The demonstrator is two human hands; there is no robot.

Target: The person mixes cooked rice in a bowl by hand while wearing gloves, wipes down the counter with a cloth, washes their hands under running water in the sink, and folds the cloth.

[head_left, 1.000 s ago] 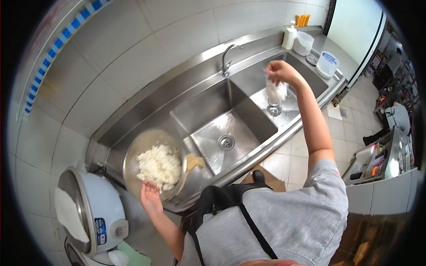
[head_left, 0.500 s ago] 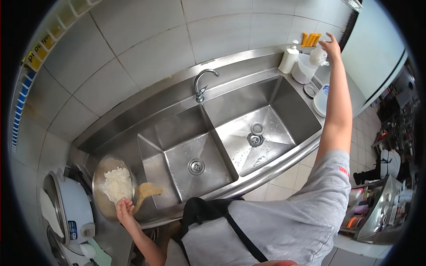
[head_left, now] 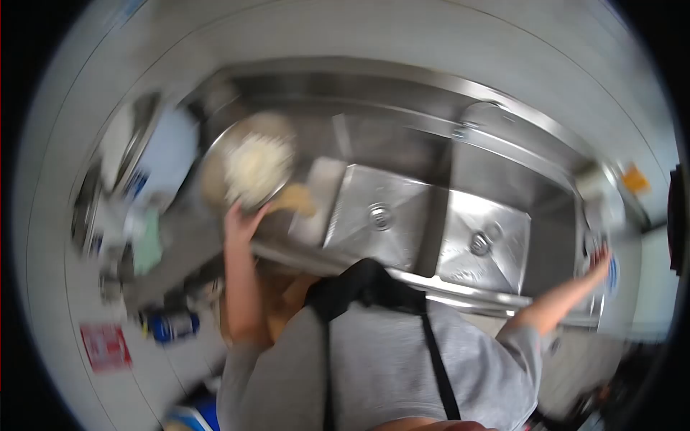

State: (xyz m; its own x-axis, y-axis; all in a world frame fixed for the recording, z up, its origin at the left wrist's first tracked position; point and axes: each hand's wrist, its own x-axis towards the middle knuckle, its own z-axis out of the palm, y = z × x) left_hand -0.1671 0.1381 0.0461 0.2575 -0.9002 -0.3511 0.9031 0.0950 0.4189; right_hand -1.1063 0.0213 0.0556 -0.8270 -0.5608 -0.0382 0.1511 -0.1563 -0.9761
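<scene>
A round metal bowl (head_left: 213,169) with a mound of white, grated-looking food (head_left: 257,165) stands on the counter left of the sink. My left hand (head_left: 243,221) is at the bowl's near rim, thumb and fingers apart along the edge and seemingly gripping it; blur hides the fingertips. A tan, limp piece (head_left: 296,199), perhaps a cloth, lies just right of the bowl. At the far right, my right hand (head_left: 599,263) reaches out with fingers stretched, near a whitish container (head_left: 605,210). Nothing shows in that hand, though it is blurred.
A double steel sink has a left basin (head_left: 410,194) and a right basin (head_left: 550,251), with a faucet (head_left: 463,129) behind. A pale blue appliance (head_left: 169,154), like a rice cooker, stands left of the bowl. A green item (head_left: 146,241) lies before it.
The view has turned, and the bowl now appears farther from my body. My right hand has come down from the container and no longer shows the white, plastic-like item. My left hand's fingers have spread.
</scene>
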